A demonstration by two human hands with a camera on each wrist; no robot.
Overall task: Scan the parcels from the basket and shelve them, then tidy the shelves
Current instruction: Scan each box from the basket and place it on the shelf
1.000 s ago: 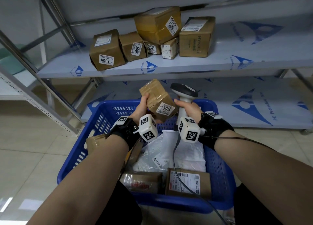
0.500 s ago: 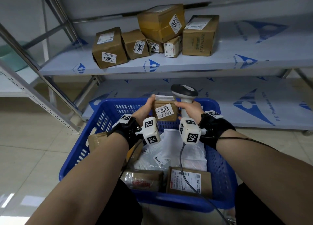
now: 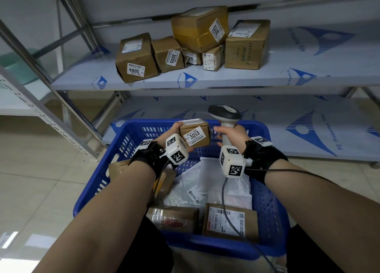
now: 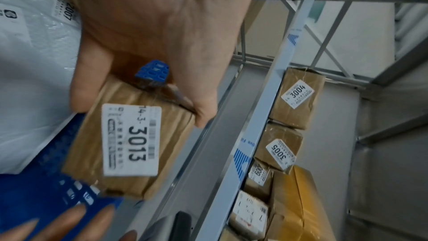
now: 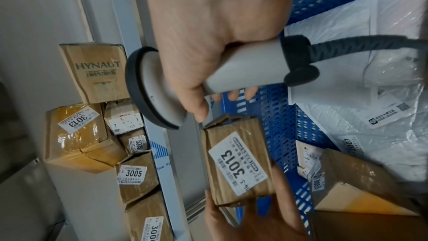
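My left hand (image 3: 174, 132) grips a small brown parcel (image 3: 194, 135) labelled 3013 above the far end of the blue basket (image 3: 273, 190). Its label faces me; in the left wrist view the parcel (image 4: 129, 140) sits between thumb and fingers. My right hand (image 3: 230, 134) is wrapped round the grey handle of the barcode scanner (image 3: 225, 114), just right of the parcel, its head above the parcel's top. The right wrist view shows the scanner (image 5: 176, 87) beside the parcel (image 5: 238, 164). A cable (image 3: 228, 211) trails from the scanner over the basket.
The basket holds white mailer bags (image 3: 207, 186) and several brown parcels (image 3: 230, 221). On the middle shelf (image 3: 287, 75) stand several cartons labelled 3004 (image 3: 135, 59), 3005 (image 3: 168, 54), another 3013 (image 3: 202, 27) and a HYNAUT box (image 3: 245, 44). The lower shelf (image 3: 298, 129) runs behind the basket.
My left hand has turned the parcel from tilted to level, so its 3013 label faces me, and brought it closer beside the scanner. The right hand has hardly moved.
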